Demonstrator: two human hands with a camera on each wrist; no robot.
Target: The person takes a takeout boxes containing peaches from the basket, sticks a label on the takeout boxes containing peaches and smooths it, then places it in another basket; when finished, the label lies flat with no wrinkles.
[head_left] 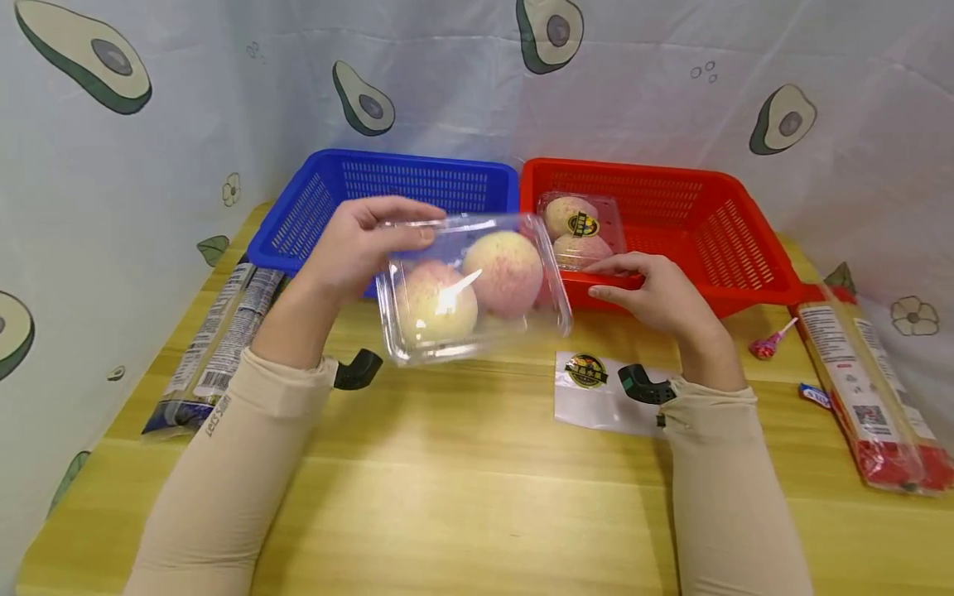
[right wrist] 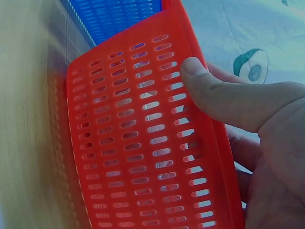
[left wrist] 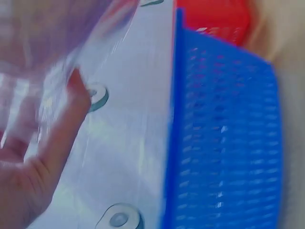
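My left hand (head_left: 365,244) grips a clear plastic box of peaches (head_left: 507,273) by its upper left edge, thumb on the near side. The box is held tilted in the air in front of the two baskets, with two pink-yellow peaches inside. In the left wrist view the box is blurred. My right hand (head_left: 659,294) holds the near rim of the red basket (right wrist: 138,129), thumb outside and fingers over the inner side. Just beyond those fingers, a second box of peaches (head_left: 581,232) with a black-and-gold label lies in the red basket's left end.
A blue basket (head_left: 425,170) stands left of the red one. Printed packages flank them: a dark blue one (head_left: 224,339) at left, a red one (head_left: 857,397) at right. Near the right package lie a lollipop (head_left: 763,346) and a small blue wrapper (head_left: 814,395). A label sheet (head_left: 585,406) lies in front.
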